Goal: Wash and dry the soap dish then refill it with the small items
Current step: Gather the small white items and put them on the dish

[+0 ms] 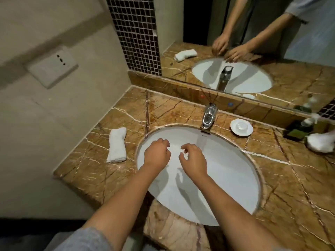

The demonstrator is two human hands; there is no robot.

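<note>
On the counter (pixel 181 109), towel (pixel 117 145) lies left of sink (pixel 235 178), dish (pixel 241 127) right of faucet (pixel 208 115).

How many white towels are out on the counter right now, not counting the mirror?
2. One folded white towel lies on the counter left of the sink. A second, bunched white towel sits at the far right edge, partly cut off; more may lie out of frame.

No legible text, brand, or number appears. A small dark mark sits on the inner wall of the sink (pixel 204 135) just below the faucet (pixel 208 116), too small to read. On the backsplash ledge (pixel 181 91) along the back edge of the counter (pixel 290 178), a red dot (pixel 202 96) and a blue dot (pixel 230 104) flank the faucet.
</note>
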